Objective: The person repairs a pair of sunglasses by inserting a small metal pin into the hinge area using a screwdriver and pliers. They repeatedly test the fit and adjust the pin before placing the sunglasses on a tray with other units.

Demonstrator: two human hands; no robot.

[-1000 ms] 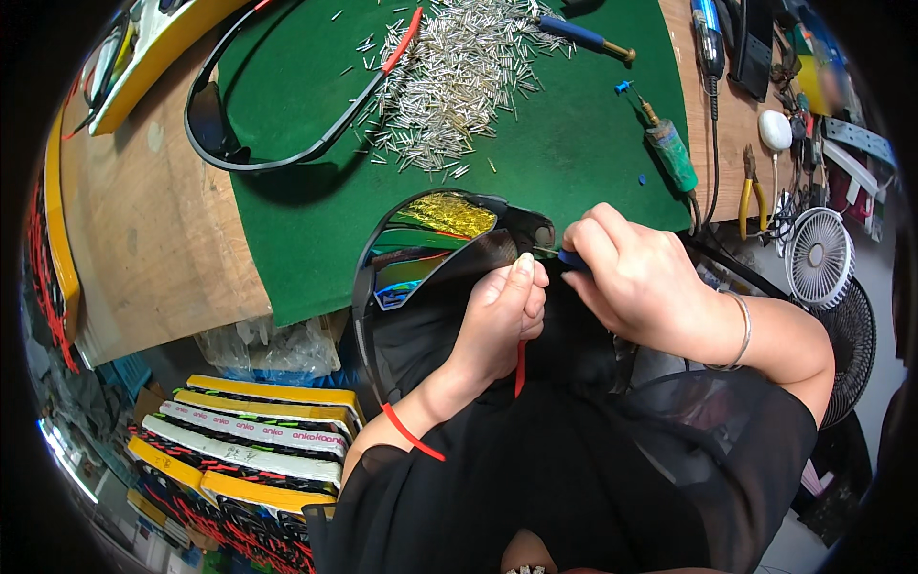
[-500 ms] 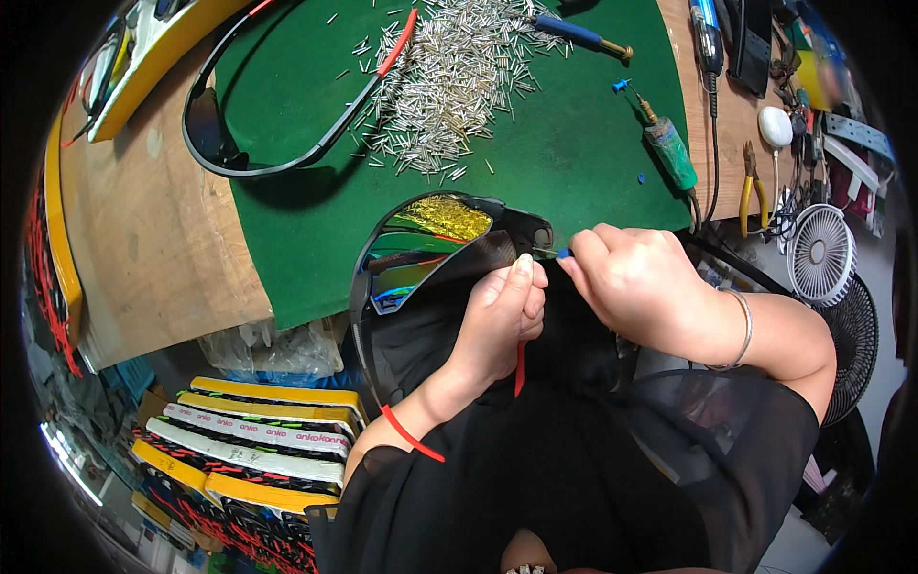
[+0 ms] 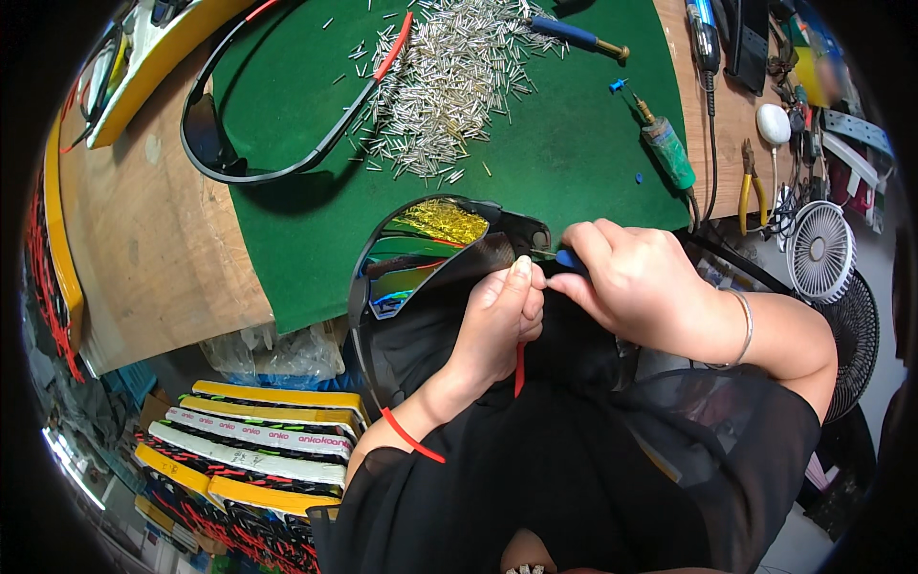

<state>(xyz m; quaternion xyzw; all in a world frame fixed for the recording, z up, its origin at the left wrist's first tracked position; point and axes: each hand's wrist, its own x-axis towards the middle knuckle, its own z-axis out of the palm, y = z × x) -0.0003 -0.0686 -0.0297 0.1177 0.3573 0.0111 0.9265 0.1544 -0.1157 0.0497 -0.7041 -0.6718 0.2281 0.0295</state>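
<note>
My left hand (image 3: 502,320) is closed on black sunglasses (image 3: 449,225) with mirrored lenses showing yellow, green and blue; one red-tipped temple hangs over my left wrist. My right hand (image 3: 641,282) grips a small screwdriver with a blue handle (image 3: 567,258), its thin shaft meeting the glasses at the hinge, just beside my left thumb. A red strip (image 3: 518,368) hangs below my left hand; my fingers hide where it begins.
A green mat (image 3: 287,249) holds a pile of small metal pins (image 3: 440,96), another pair of glasses (image 3: 215,134), a blue-handled tool (image 3: 574,33) and a green-handled tool (image 3: 669,153). Yellow pliers (image 3: 751,187), fans (image 3: 818,249) and stacked boxes of glasses (image 3: 258,445) stand around.
My right hand shifts and turns slightly at the blue handle, its thumb now lower and nearer my left fingers. My left hand and the glasses stay nearly still.
</note>
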